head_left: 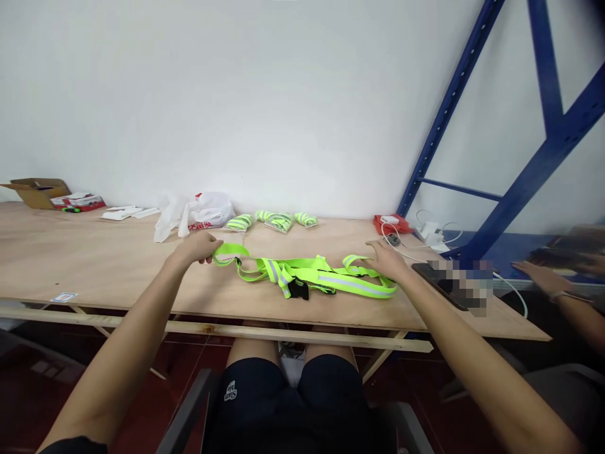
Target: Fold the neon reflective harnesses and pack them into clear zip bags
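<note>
**Left hand (199, 246) closed on the leftmost stretch of the reflective strap harness (350, 282)**

On my head feed, I have the neon yellow-green harness stretched in a loose tangle between the two hands, near the front edge of the plywood table (70, 252). The left hand pinches the band at the harness's left extremity, fingers curled round it, so nearly all of the webbing lies to the right of that grip. The right hand (385, 258) is at the other side, a curled strap running up to its fingers; I cannot tell from here whether they pinch it or only touch it. A longer band passes just below that hand, its grey stripe facing up. The black buckle (299, 289) sits between the hands, on the near side of the tangle.

Behind the harness, by the wall, I make out clear packets (278, 221) of similar striped material, with a white plastic bag (212, 209) to their left. A red pouch-like item (401, 224) lies beyond the right hand. At far right, another person's hand (539, 277) shows, blurred.
</note>
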Available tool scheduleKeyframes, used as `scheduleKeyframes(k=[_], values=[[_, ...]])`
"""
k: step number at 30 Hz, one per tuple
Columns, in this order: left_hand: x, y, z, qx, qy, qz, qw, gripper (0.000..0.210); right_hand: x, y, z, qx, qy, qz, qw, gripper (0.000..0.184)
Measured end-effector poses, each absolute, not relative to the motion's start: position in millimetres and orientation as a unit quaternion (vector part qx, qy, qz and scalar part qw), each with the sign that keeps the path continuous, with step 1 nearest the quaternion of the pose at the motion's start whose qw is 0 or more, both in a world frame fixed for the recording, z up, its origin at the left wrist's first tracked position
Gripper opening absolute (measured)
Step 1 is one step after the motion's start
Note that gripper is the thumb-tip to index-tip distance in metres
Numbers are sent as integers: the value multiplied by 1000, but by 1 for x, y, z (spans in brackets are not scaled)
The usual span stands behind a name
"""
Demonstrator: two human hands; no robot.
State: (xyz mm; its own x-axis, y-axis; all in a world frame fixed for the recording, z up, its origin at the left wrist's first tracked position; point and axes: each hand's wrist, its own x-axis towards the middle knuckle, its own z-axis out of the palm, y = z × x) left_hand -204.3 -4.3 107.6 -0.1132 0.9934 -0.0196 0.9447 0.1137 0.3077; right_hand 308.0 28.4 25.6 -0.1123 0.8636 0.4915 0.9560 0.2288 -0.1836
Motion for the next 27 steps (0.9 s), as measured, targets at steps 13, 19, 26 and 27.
scheduleKeyframes(k=[13,19,26,27], values=[[-73,-29,41,735,664,130,43,48,139,-61,-3,-455,-852,4,260,19],[-98,-28,15,705,574,381,169,29,162,-48,-8,-451,-752,217,430,15],[-74,-26,6,640,586,405,290,41,182,-40,-14,-389,-640,389,536,31],[-66,-23,4,631,569,440,290,35,183,-39,-16,-384,-628,405,542,33]])
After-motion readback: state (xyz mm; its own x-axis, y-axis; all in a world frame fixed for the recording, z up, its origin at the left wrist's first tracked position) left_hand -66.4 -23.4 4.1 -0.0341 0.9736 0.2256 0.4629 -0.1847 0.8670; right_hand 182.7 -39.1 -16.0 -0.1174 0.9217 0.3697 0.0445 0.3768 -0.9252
